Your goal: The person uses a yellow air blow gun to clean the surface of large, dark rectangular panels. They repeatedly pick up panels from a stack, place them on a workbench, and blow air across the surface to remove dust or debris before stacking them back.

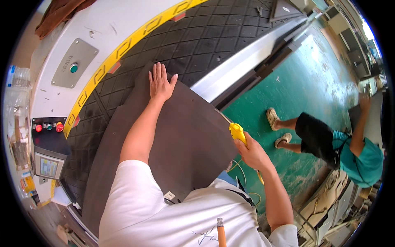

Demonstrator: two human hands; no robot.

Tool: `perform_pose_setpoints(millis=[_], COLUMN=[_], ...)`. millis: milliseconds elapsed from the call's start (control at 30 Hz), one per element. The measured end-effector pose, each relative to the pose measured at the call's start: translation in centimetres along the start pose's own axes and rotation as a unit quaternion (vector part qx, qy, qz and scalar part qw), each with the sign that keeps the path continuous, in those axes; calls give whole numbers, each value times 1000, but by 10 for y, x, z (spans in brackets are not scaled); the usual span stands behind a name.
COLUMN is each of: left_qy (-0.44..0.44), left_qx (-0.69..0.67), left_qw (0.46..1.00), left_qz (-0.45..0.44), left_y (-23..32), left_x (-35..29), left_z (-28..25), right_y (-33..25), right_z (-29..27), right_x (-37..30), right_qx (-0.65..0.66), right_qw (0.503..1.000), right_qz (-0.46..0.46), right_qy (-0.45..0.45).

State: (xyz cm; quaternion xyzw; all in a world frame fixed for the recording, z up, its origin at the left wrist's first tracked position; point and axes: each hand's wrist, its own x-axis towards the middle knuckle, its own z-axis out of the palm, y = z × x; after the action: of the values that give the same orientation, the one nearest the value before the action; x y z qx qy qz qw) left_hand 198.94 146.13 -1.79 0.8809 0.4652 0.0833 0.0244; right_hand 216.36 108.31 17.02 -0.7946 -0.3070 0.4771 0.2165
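- One dark brown panel (181,136) lay across the black, grid-grooved worktop (207,41).
- The left hand (161,87) rested palm down on the panel's far part, fingers straight and thumb spread.
- The right hand (253,153) gripped a yellow air blow gun (237,131), its thin metal nozzle pointing toward the panel's right edge.
- A small white label (169,195) was on the panel, just beside the white shirt (135,206).
- A curved yellow strip (123,48) bordered the worktop, with push buttons (59,126) near its lower end.
- A co-worker (323,140) in a teal shirt (364,162) stood to the right on a green floor (247,105).
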Motion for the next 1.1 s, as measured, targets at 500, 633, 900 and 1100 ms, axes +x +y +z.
perform_pose_setpoints(millis=[500, 633, 900, 1100], left_qy=[-17, -46, -47, -40], left_qx=[-93, -97, -29, 29], left_qw=[958, 975, 993, 925], left_qz=[272, 195, -104, -378], left_y=[251, 252, 149, 50], left_x=[-233, -303, -517, -723], left_z=[-20, -47, -105, -134], right_y=[157, 190, 228, 172], right_z=[-53, -49, 21, 100], right_x=[-176, -182, -180, -186], right_qx=[170, 205, 155, 8], right_qw=[984, 979, 942, 879], right_qz=[53, -1, -67, -130], right_qy=[6, 1, -289, -459])
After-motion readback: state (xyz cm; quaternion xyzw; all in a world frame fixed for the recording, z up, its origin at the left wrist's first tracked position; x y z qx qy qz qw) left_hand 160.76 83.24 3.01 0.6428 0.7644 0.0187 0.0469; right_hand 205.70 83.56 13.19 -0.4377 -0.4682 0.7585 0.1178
